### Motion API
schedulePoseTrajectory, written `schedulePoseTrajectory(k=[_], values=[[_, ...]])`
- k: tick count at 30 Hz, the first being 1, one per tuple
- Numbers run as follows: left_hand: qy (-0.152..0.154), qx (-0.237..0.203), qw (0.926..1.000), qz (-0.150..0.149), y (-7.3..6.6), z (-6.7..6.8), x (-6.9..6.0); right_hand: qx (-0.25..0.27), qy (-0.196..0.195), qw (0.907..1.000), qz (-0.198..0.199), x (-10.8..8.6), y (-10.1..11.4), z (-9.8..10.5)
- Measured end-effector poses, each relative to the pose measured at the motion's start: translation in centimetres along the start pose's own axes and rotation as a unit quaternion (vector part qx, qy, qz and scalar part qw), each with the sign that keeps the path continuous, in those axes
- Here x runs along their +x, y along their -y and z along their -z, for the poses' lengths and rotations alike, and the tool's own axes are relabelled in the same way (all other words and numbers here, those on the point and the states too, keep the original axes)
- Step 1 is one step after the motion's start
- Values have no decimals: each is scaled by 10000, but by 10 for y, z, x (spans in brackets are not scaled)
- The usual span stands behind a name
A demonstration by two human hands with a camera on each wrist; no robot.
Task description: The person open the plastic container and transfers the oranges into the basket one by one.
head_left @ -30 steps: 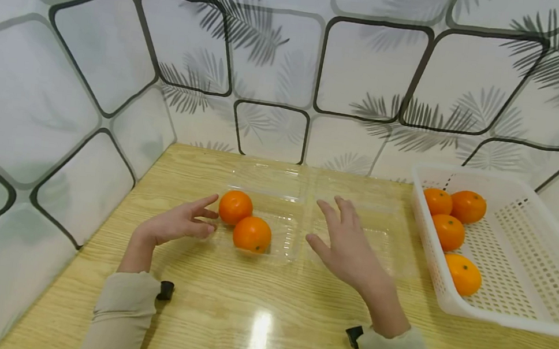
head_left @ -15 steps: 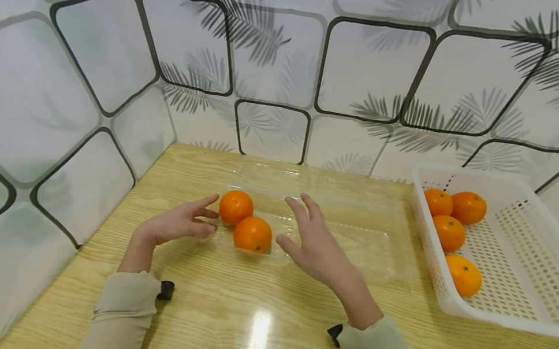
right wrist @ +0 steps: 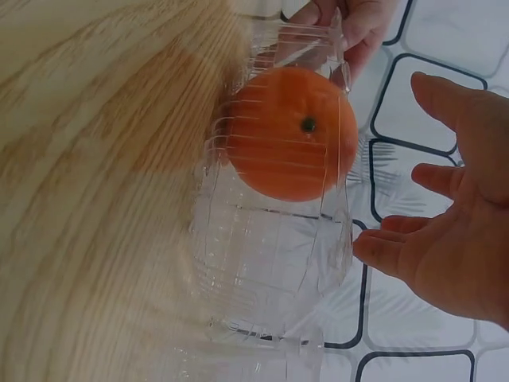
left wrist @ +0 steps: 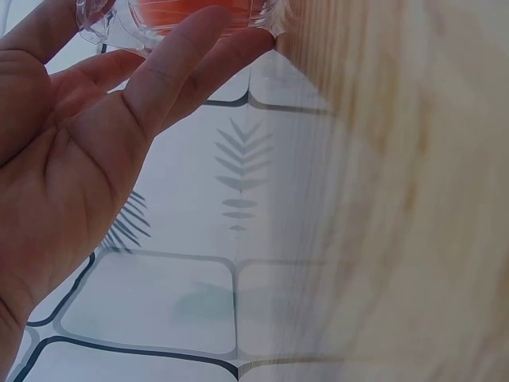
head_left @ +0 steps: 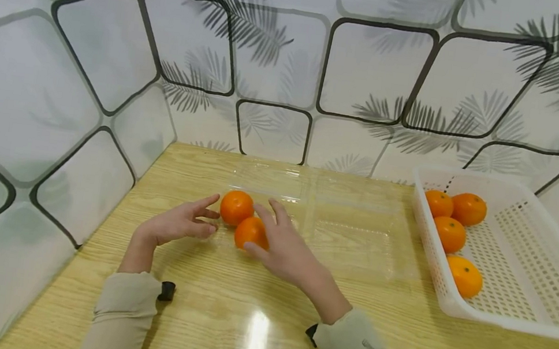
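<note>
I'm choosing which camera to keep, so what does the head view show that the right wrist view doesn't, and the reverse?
Only head: the white basket with four oranges.
Only right wrist: a close side-on look at the clear container, an orange showing through its ribbed wall.
Both: left hand, right hand, wooden table, patterned wall.

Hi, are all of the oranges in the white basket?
No, two oranges sit outside the white basket, in a clear plastic container.
</note>
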State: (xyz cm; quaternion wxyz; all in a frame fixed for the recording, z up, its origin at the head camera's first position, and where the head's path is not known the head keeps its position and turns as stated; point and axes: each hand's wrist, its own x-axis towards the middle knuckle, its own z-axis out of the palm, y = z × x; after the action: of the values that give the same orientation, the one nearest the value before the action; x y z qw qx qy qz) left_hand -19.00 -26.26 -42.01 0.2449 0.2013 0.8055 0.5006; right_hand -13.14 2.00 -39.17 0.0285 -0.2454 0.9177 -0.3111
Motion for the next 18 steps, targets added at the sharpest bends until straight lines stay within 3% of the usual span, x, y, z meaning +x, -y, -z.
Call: schedulePoseTrajectory(k=[18], values=[[-21,7,10000,-5,-1,0,2,-621,-94,9978,-205,11,-3,-18]])
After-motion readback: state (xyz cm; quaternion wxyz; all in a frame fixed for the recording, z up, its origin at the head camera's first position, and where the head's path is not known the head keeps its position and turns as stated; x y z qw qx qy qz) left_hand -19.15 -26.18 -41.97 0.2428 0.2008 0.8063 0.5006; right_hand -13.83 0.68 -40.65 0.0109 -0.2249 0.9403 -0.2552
